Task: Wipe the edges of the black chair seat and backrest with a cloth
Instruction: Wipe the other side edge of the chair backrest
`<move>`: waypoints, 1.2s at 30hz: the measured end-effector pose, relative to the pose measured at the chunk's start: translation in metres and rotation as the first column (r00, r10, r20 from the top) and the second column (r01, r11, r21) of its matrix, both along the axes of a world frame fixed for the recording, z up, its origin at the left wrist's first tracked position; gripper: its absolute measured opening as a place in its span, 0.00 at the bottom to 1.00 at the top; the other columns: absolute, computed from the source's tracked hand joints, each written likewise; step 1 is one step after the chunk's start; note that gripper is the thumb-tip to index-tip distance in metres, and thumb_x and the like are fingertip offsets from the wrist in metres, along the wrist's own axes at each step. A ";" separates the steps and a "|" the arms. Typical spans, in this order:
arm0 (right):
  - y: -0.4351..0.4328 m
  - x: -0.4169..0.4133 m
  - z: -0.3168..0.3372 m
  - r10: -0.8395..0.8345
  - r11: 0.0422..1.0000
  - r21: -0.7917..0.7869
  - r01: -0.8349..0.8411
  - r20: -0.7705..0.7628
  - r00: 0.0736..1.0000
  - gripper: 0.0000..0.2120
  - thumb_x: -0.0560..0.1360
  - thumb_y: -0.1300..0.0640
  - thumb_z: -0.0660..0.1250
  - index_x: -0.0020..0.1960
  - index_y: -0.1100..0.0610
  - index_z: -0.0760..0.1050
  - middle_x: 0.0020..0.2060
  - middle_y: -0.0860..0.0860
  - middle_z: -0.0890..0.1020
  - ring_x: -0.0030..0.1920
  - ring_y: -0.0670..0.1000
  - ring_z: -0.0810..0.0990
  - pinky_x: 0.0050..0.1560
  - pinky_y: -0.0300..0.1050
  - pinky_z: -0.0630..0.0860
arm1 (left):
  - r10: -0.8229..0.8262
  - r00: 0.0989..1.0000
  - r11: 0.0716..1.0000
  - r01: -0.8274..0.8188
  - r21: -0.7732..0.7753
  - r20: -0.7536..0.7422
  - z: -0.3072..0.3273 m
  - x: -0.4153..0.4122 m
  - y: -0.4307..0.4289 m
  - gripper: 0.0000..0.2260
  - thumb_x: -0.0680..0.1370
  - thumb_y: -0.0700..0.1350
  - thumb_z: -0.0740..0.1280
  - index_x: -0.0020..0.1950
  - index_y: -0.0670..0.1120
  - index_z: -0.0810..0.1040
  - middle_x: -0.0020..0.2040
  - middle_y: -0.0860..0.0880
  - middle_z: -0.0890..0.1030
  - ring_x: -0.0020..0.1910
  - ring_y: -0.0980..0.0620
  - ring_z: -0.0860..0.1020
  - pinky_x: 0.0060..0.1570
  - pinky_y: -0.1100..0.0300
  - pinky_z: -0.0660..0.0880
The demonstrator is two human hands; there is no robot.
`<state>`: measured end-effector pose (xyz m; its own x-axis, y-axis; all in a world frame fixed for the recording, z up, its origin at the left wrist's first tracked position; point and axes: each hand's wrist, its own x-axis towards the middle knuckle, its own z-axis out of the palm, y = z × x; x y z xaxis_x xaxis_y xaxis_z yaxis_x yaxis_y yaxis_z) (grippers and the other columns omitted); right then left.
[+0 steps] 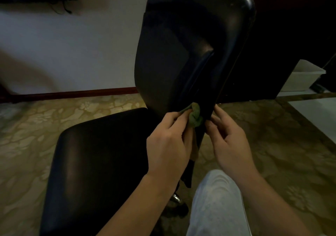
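One bunched green cloth is gripped by the left hand against the black backrest's lower edge, while the right hand pinches that edge just beside.

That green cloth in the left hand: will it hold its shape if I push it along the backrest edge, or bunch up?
Likely floppy: the green cloth is crumpled into folds where the left hand presses it on the backrest edge, so it should bunch. Probably light: a one-hand pinch holds it.
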<state>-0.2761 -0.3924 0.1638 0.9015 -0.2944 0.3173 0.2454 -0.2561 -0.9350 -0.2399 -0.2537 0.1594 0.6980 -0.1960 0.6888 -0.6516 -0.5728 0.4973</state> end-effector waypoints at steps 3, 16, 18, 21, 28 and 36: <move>0.000 -0.001 0.000 0.009 1.000 0.019 -0.009 0.001 1.000 0.24 0.82 0.61 0.61 0.75 0.46 0.65 0.64 0.39 0.78 0.64 0.37 0.75 0.61 0.36 0.75 | -0.010 1.000 1.000 0.009 0.022 0.013 -0.003 0.001 -0.007 0.12 0.80 0.46 0.68 0.62 0.44 0.81 0.55 0.50 0.82 0.46 0.57 0.80 0.44 0.64 0.79; -0.001 0.002 -0.003 -0.010 1.000 -0.021 0.010 0.010 1.000 0.23 0.82 0.58 0.61 0.75 0.46 0.65 0.65 0.39 0.77 0.66 0.37 0.73 0.66 0.44 0.74 | -0.005 0.999 0.999 0.008 0.049 -0.051 -0.017 -0.003 0.013 0.13 0.81 0.49 0.62 0.59 0.45 0.81 0.52 0.52 0.81 0.42 0.58 0.79 0.39 0.62 0.79; -0.001 0.002 -0.003 -0.015 1.000 -0.018 0.015 0.006 1.000 0.22 0.82 0.56 0.60 0.75 0.45 0.65 0.66 0.41 0.77 0.66 0.38 0.74 0.67 0.47 0.74 | -0.011 1.000 1.000 0.012 0.014 -0.024 -0.006 -0.001 0.008 0.11 0.82 0.47 0.64 0.60 0.45 0.81 0.53 0.52 0.81 0.43 0.59 0.79 0.41 0.64 0.78; 0.000 0.001 -0.001 -0.022 1.000 -0.012 0.022 0.010 1.000 0.21 0.83 0.55 0.59 0.75 0.46 0.66 0.66 0.42 0.77 0.66 0.40 0.75 0.66 0.49 0.75 | -0.019 1.000 0.999 0.020 0.032 -0.014 -0.003 0.000 -0.003 0.12 0.81 0.47 0.64 0.61 0.45 0.81 0.53 0.51 0.81 0.43 0.58 0.79 0.41 0.63 0.79; -0.001 0.001 -0.001 -0.013 1.000 -0.001 0.013 0.000 1.000 0.22 0.82 0.56 0.60 0.75 0.47 0.66 0.65 0.42 0.78 0.65 0.38 0.74 0.66 0.40 0.72 | 0.006 0.997 0.992 0.003 0.128 -0.072 -0.034 -0.006 0.002 0.15 0.80 0.50 0.59 0.57 0.47 0.83 0.53 0.50 0.82 0.40 0.53 0.81 0.34 0.55 0.81; 0.004 -0.008 -0.029 -0.020 1.000 0.018 0.022 -0.089 0.996 0.22 0.81 0.56 0.61 0.71 0.39 0.65 0.65 0.37 0.77 0.65 0.37 0.74 0.67 0.46 0.74 | 0.010 0.998 0.999 -0.007 0.050 -0.058 -0.014 -0.006 0.011 0.11 0.80 0.47 0.65 0.60 0.46 0.81 0.53 0.52 0.81 0.42 0.59 0.79 0.39 0.63 0.79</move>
